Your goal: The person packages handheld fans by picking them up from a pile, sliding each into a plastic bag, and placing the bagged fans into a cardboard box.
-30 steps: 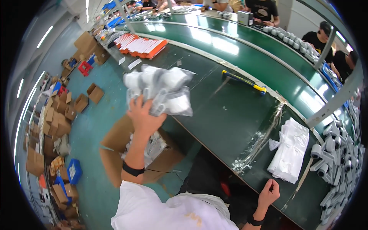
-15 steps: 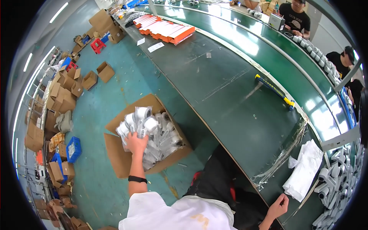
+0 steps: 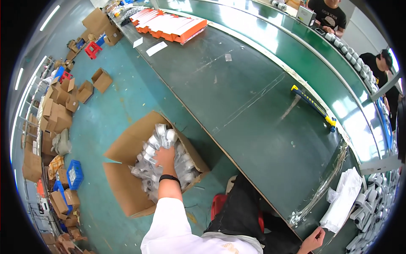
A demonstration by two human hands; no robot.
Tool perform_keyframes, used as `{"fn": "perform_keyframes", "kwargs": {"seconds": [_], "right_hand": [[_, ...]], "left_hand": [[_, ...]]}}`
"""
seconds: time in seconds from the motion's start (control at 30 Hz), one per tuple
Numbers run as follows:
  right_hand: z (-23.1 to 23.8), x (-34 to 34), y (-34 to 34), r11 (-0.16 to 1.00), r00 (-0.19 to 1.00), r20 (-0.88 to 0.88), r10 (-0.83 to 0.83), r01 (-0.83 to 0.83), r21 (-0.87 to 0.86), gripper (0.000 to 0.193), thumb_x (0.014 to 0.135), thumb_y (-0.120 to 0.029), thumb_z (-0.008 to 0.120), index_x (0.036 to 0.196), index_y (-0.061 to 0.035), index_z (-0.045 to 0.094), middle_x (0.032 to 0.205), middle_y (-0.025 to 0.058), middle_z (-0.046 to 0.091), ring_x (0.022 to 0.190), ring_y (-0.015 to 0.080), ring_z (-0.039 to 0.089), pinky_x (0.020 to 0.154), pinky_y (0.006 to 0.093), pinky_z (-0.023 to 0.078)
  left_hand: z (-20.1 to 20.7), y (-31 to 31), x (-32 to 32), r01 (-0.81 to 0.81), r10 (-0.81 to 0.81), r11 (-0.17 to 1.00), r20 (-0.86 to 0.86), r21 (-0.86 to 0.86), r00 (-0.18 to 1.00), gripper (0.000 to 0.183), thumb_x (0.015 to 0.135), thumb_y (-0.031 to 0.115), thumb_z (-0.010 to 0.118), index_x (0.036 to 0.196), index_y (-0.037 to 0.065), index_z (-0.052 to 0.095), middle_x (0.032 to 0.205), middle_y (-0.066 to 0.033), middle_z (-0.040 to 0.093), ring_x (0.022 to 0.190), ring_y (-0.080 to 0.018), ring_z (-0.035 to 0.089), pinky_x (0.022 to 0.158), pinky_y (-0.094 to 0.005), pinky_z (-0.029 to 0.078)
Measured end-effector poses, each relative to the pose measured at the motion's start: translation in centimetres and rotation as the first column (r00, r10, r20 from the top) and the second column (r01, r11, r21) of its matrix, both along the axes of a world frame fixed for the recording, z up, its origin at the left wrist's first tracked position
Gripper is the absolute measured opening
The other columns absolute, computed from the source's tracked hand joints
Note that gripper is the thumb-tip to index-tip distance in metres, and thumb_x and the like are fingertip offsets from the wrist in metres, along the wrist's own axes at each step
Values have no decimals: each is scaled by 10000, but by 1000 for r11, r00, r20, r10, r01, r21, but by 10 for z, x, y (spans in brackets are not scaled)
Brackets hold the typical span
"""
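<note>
A dark green workbench point(image 3: 237, 101) is stretching diagonally across the view; beyond it a glossy green conveyor point(image 3: 292, 55) is running alongside; an open cardboard box point(image 3: 135, 131) is standing beside the bench's near edge, its flaps spreading outward; a pile of grey-and-white parts point(image 3: 372, 211) is crowding the bench's right end; a row of orange-and-white cartons point(image 3: 169, 27) is lying overlapped at the far end; inside the box, clear-bagged white parts point(image 3: 170, 135) are lying heaped, their bags crumpling against one another; a folded white bundle point(image 3: 340, 201) is lying next to the grey-and-white pile; a yellow-and-blue hammer-like tool point(image 3: 313, 103) is resting near the conveyor side.

The left hand point(image 3: 165, 156) is reaching into the box and touching the bagged parts, its fingertips partly hiding among them, so I cannot tell whether it is gripping or merely pressing; the right hand point(image 3: 313, 241) is resting at the bench edge with fingers curling, the tips just beside the white bundle's corner, and whether they are pinching it I cannot tell.

The step in hand is seemingly settling bagged parts into the box; the next move is probably calling for freeing the left fingers without dragging the plastic along.
</note>
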State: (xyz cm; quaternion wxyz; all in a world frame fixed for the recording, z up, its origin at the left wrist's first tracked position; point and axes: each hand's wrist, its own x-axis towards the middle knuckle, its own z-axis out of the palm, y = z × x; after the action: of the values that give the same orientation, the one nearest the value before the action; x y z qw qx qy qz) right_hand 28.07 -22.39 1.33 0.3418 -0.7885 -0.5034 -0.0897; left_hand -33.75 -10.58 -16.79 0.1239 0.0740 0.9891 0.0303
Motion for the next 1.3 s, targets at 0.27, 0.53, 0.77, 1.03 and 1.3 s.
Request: {"fn": "perform_keyframes", "kwargs": {"seconds": [0.27,0.53,0.77,1.03,1.3], "right_hand": [[-7,8,2,1000,998,66,-23,22,9,258,914,-214,684,812,23,691,713,149,668,607,295,610,579,386,491],[-24,19,-10,1000,998,-57,-2,3,19,237,945,-193,642,893,37,667,745,95,644,658,205,573,619,323,472],[-29,14,-15,997,967,-247,65,-54,53,125,912,-81,644,853,28,632,715,53,570,609,131,486,557,280,411],[-6,15,-11,966,844,-477,247,-175,190,43,842,-71,704,850,-31,693,698,57,639,578,130,575,540,268,472],[59,95,-77,978,829,-552,92,29,206,168,853,-94,706,1008,-27,697,794,25,679,683,67,617,579,218,483]], "left_hand": [[-19,17,9,-92,71,992,224,87,972,784,712,551,695,1404,245,489,1502,-134,345,1345,-450,331,929,-710,360],[-15,-17,-14,48,-92,970,178,237,980,723,752,549,663,1378,210,540,1447,-148,453,1329,-465,381,953,-744,325],[77,-24,-26,341,-122,671,-355,658,927,464,863,326,649,1219,28,624,1135,-178,677,1016,-275,659,884,-388,507],[234,23,194,437,-531,-210,-478,874,700,250,981,55,531,1206,-40,583,1102,-114,644,1012,-183,596,922,-307,473],[188,32,380,484,-939,-243,-328,841,100,281,862,24,638,1142,10,614,1066,-85,628,950,-184,598,856,-305,477]]}}
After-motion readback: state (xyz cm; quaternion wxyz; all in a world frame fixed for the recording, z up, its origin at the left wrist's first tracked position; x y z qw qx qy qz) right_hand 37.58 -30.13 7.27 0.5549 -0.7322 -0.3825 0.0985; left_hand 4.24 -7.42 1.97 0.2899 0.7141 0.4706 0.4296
